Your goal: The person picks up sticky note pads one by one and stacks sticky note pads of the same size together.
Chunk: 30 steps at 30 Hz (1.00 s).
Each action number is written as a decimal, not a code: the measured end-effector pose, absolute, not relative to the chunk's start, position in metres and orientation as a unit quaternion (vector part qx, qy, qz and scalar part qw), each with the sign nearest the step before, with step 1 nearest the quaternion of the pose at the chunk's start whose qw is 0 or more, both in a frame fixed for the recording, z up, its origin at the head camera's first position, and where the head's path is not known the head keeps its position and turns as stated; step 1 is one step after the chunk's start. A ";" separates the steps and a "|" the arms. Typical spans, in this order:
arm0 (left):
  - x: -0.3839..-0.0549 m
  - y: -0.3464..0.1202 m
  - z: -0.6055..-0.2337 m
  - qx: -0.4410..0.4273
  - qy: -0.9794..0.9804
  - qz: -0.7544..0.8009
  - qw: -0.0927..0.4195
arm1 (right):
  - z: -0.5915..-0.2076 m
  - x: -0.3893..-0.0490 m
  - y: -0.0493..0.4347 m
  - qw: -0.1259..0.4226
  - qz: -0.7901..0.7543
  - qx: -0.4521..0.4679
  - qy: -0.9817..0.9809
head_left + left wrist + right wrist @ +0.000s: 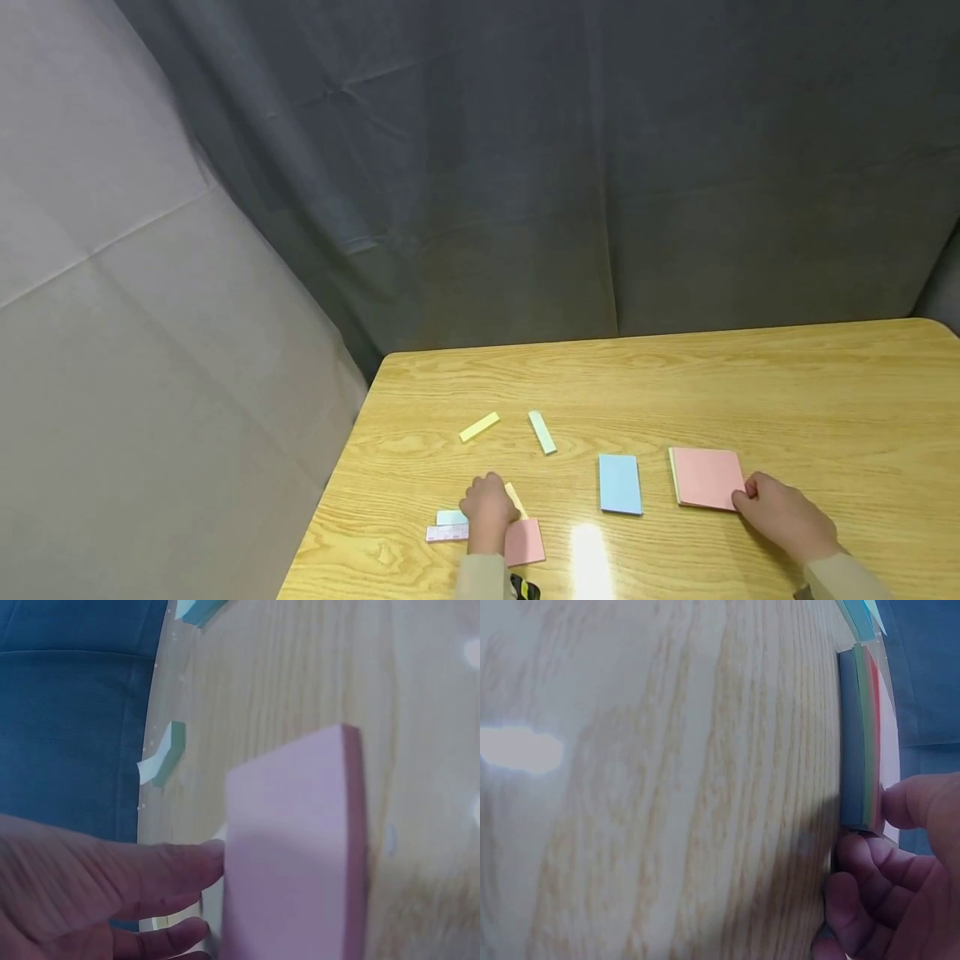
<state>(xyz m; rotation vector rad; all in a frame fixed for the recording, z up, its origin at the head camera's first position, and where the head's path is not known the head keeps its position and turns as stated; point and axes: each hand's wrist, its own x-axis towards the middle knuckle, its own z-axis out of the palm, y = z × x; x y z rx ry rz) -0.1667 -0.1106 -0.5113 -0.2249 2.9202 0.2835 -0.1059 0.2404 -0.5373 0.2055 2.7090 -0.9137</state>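
My left hand [489, 510] is low over small sticky-note pads at the table's left. Beside it lie a small pink pad [525, 543], a yellow strip pad [515, 500], a light blue strip pad [451, 517] and a lilac strip pad [447, 533]. In the left wrist view, the thumb tip is right at the edge of the pink pad [289, 847]; what the fingers hold, I cannot tell. My right hand [787, 517] pinches the near right corner of a square sticky-note stack [707, 477], thumb on its pink top. Its layered coloured edge [868, 742] shows in the right wrist view.
A blue pad [620, 483] lies between the hands. Farther back are another yellow strip pad [480, 427] and a pale green strip pad [542, 432]. The wooden table [840, 400] ends at a dark curtain [525, 208], with a light grey curtain [165, 375] on the left.
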 end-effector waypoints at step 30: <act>-0.178 -0.103 -0.522 -0.050 0.989 0.128 0.059 | -0.536 -0.107 0.239 0.138 -0.308 0.086 0.937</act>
